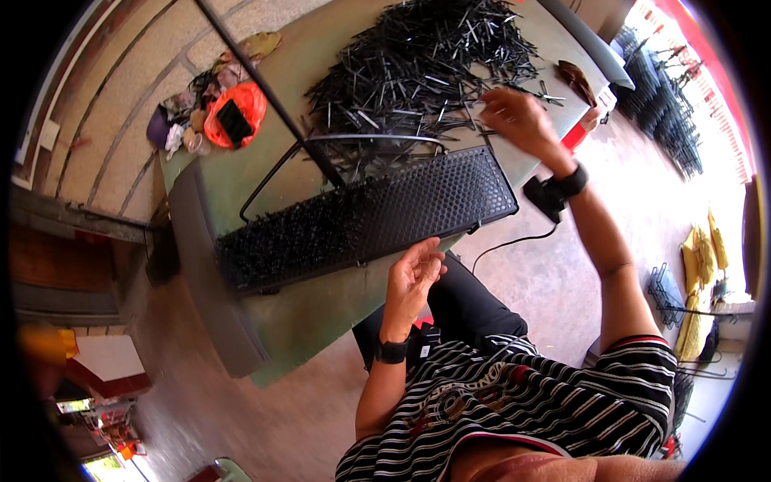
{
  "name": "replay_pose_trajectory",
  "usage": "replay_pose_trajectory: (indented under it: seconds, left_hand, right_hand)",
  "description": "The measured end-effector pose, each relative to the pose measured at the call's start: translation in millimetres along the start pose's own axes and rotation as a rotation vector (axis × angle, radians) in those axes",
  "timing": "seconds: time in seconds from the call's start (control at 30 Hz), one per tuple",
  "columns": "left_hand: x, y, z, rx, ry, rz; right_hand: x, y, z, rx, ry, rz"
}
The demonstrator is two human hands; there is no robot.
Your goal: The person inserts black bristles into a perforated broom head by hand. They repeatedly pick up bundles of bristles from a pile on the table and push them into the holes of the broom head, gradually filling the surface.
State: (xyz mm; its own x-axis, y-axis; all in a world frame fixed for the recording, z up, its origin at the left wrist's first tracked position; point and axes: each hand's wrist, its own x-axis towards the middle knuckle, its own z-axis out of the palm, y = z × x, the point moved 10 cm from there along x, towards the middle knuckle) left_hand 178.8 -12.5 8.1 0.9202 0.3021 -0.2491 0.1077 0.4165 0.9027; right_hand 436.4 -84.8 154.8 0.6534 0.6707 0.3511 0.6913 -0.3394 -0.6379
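Green table (305, 325): extends under the perforated panel (450, 189) and on past its far long edge. Pile of thin black strips (426, 64): spread on the table beyond the panel's far edge. Perforated panel: long, black and rectangular; dense dark pieces (281, 245) fill its left part, while the holes toward its right end are bare. Black pole (257, 76): slants in from beyond the panel's left part; its lower end shows over the panel's middle. Right hand (518, 120): beyond the panel's right end, beside the near right border of the pile; fingers partly bent and motion-blurred; whether they meet or grip a strip cannot be told. Left hand (414, 281): at the panel's near long edge, right of its middle; fingers half-curled; fingertip closure and contact with the edge cannot be told. Orange bag (255, 98): beyond the panel's left part, on the table. Black device (549, 197): on the right wrist, just off the panel's right end. Dark phone (234, 123): on the bag, likewise beyond the panel's left part
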Motion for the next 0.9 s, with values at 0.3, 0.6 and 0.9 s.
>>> replay_pose_trajectory:
  seconds: [0.3,0.6,0.9]
  left_hand:
    - [36.5,61.1,13.0,0.659,0.249,0.571]
    - [71.3,55.0,-0.3,0.855,0.249,0.631]
    - [76.8,54.3,-6.6,0.759,0.198,0.564]
  right_hand:
    - [41.5,156.0,-69.3,-0.367,0.023,0.201]
    - [99.9,41.1,102.3,-0.512,-0.290,-0.550]
    - [64.0,-21.9,244.7,-0.510,-0.755,-1.169]
